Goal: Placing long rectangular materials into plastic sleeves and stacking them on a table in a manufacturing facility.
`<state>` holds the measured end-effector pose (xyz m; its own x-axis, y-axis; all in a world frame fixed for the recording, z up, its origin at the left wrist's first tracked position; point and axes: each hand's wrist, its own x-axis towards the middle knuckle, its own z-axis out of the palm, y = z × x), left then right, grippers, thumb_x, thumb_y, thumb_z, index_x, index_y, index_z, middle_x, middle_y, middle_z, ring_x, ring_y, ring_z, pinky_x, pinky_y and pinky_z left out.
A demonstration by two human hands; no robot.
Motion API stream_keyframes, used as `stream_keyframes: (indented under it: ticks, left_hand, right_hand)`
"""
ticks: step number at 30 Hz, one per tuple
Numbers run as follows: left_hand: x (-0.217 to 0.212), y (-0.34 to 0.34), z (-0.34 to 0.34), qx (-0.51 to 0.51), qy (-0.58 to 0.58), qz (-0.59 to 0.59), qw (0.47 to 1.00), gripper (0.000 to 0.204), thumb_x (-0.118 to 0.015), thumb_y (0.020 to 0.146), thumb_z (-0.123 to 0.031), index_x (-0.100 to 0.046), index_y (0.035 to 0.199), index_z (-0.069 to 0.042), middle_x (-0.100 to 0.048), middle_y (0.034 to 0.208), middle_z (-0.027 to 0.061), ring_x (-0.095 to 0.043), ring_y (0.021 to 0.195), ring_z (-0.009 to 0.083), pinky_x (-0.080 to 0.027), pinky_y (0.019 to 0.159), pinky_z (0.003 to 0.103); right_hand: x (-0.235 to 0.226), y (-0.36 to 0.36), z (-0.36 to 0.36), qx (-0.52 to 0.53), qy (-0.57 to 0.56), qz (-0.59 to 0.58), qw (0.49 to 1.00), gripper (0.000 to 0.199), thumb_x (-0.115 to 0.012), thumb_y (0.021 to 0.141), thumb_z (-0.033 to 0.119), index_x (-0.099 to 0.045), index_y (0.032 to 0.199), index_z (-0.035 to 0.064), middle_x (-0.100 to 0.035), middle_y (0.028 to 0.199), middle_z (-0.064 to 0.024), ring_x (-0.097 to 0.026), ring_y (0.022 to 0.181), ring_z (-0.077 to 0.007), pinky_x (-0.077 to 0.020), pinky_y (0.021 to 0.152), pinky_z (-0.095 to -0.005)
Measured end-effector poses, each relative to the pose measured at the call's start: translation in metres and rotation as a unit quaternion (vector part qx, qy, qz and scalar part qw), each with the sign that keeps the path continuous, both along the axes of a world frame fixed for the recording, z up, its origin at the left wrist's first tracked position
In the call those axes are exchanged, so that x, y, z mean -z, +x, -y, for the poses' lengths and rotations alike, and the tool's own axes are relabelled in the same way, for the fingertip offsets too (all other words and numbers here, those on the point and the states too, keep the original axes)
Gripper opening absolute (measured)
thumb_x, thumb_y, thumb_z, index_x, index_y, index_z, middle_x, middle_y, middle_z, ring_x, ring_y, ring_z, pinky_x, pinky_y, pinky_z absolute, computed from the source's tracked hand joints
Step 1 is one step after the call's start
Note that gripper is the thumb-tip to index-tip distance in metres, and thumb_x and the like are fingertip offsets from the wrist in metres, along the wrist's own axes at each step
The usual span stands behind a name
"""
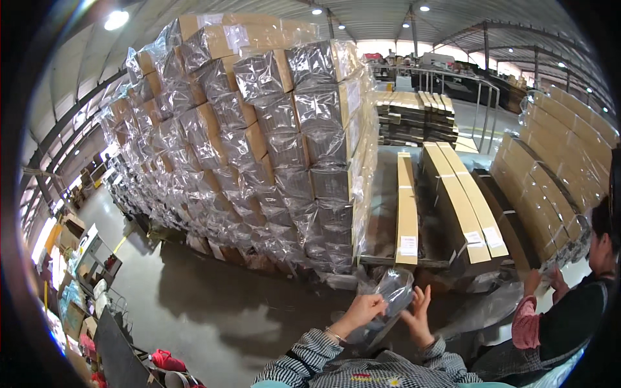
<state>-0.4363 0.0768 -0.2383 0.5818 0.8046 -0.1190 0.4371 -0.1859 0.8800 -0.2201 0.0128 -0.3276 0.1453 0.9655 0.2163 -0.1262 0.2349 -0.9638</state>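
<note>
At far left, a tall stack of plastic-wrapped cartons (pixel 259 142) rises from the concrete floor (pixel 194 297). Low in the middle, the left hand (pixel 363 309) is closed, pinching the near edge of a clear plastic bag (pixel 394 289). The bag's long axis tilts up and slightly right, rising from between both hands. Just right, the right hand (pixel 419 310) is spread flat against the bag's side. Further right sits another person's sleeve (pixel 525 323).

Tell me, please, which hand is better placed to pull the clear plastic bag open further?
Probably the left hand: its fingers are pinched on the edge of the clear plastic bag, while the right hand is spread open, only steadying the bag from the side.
</note>
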Motion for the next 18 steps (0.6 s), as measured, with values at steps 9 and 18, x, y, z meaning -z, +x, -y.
stream_keyframes:
  ticks: [9, 18]
  left_hand:
    - [-0.286, 0.002, 0.068, 0.244, 0.082, 0.621, 0.74, 0.019, -0.052, 0.092, 0.001, -0.063, 0.107, 0.002, -0.071, 0.093, 0.0274, -0.054, 0.048, 0.0091, -0.045, 0.044, 0.02]
    - [-0.252, -0.077, -0.024, -0.209, 0.387, 0.351, 0.826, 0.054, -0.05, 0.094, 0.004, -0.049, 0.147, -0.005, -0.062, 0.136, 0.0154, -0.058, 0.069, 0.0035, -0.046, 0.059, 0.019]
  right_hand:
    - [0.098, -0.064, 0.022, -0.013, 0.047, 0.204, 0.978, 0.125, -0.093, 0.067, 0.03, -0.011, 0.157, 0.0031, -0.032, 0.149, -0.0171, -0.042, 0.134, -0.0304, -0.0359, 0.113, -0.0449]
    - [-0.199, 0.004, -0.092, 0.001, 0.131, 0.03, 0.991, 0.089, -0.084, 0.073, 0.022, -0.039, 0.149, 0.007, -0.053, 0.132, -0.0108, -0.055, 0.119, -0.0243, -0.0492, 0.098, -0.0392]
